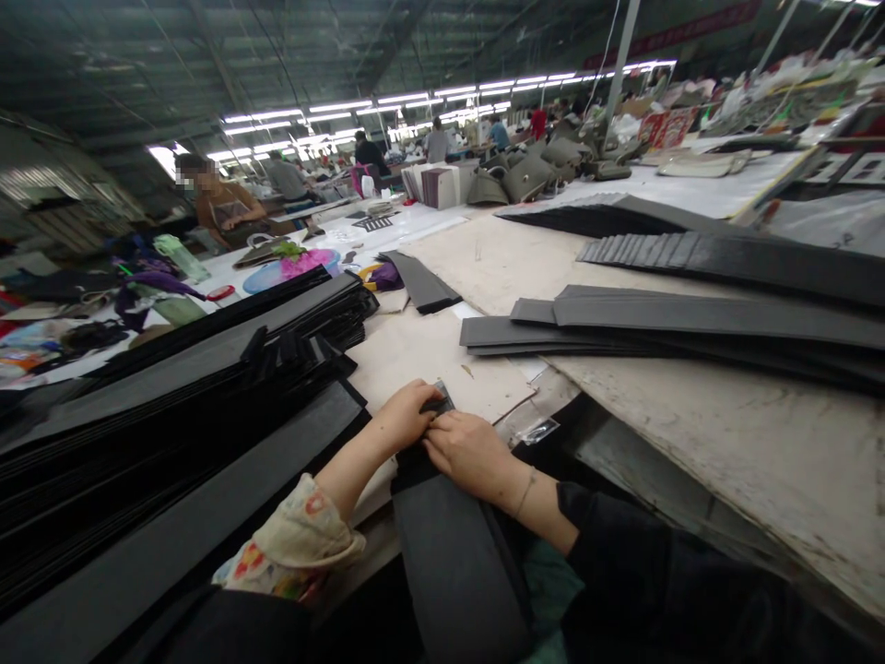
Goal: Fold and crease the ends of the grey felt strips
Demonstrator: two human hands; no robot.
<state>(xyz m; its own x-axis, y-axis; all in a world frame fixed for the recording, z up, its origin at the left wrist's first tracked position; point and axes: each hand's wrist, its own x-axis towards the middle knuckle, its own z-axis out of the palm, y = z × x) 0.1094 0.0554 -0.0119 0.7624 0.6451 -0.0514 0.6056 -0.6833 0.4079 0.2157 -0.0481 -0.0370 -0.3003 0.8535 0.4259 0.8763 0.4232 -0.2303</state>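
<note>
A long dark grey strip (456,563) of stiff material runs from my lap up to the table's edge. My left hand (407,417) and my right hand (466,452) meet at its far end, both with fingers curled and pinching that end. The strip's tip shows just past my left fingers, over a pale sheet on the table (429,355). A floral sleeve cover (290,544) wraps my left forearm. A thin bracelet circles my right wrist.
A big stack of black strips (180,406) lies to my left. More grey strips (691,323) are fanned out on the worn table (725,433) to the right. A small clear bag (536,431) lies by the table's edge. Other people sit at benches far back.
</note>
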